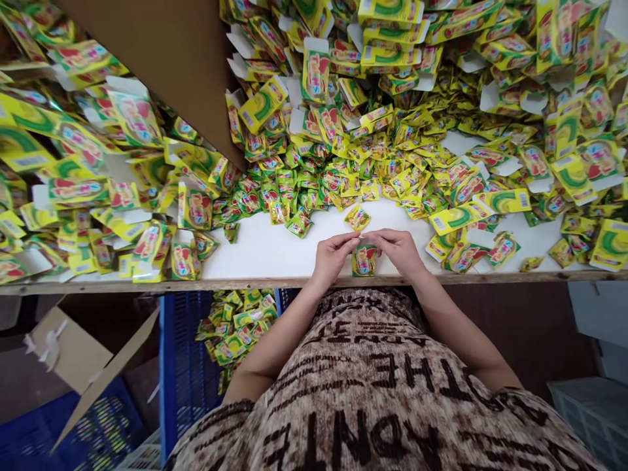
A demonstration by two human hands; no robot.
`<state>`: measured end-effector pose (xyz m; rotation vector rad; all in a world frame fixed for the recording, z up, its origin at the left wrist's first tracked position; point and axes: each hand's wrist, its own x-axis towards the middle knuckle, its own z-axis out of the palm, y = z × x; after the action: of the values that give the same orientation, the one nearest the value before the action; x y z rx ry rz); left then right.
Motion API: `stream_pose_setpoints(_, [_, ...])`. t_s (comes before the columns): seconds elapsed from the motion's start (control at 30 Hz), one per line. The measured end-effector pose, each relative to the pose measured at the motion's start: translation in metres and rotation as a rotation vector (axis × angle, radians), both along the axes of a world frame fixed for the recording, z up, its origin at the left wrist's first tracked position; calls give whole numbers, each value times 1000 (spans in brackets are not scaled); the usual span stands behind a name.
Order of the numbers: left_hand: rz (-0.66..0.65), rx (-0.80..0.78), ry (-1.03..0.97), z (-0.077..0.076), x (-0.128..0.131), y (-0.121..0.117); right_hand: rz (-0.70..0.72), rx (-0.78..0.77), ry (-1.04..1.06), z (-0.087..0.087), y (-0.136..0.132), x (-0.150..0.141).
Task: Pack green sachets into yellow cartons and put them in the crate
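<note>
Near the table's front edge, a small yellow-green printed box (364,261) stands between my hands with its white flap at the top. The fingertips of my left hand (335,254) pinch the flap from one side. From the other side, my right hand (398,250) has its fingers closed on the same flap. A small yellow sachet (356,216) lies on the white tabletop (255,252) just beyond my fingers. Green sachets (299,223) lie a little farther off to the left. What is inside the box is hidden.
Heaps of yellow-green boxes (392,33) and loose sachets (412,147) cover the back of the table. A brown cardboard panel (167,59) rises at the left, with more boxes (78,186) beyond it. Below the edge stands a blue crate (174,373) with packets (240,327) beside it.
</note>
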<state>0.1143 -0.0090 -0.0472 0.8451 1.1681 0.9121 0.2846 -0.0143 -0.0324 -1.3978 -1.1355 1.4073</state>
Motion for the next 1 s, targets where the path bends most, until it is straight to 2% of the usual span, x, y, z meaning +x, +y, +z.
stream_pose_setpoints(0.17, [-38,45,28,-1,1,2,-13,-114,114,-5,4,5])
stream_pose_setpoints(0.27, [-82,48,0,0,1,4,-1,-115,115,-6,4,5])
stream_pose_setpoints(0.4, [-76,47,29,-3,2,6,-42,-93,88,-8,1,3])
stream_pose_setpoints(0.53, [-94,100,84,-1,1,6,-37,-33,30,-10,-1,4])
stream_pose_setpoints(0.7, [-118,258,143,-2,-4,0,7,107,-62,-11,-5,5])
stream_pose_setpoints(0.87, [-193,266,132,-9,-6,-12,-2,292,-166,-13,-25,4])
stream_pose_setpoints(0.93, [-237,318,174,-11,-6,-14,9,296,-184,-13,-29,7])
stream_pose_setpoints(1.0, [-294,404,217,-12,-4,-13,14,233,-184,-14,-24,12])
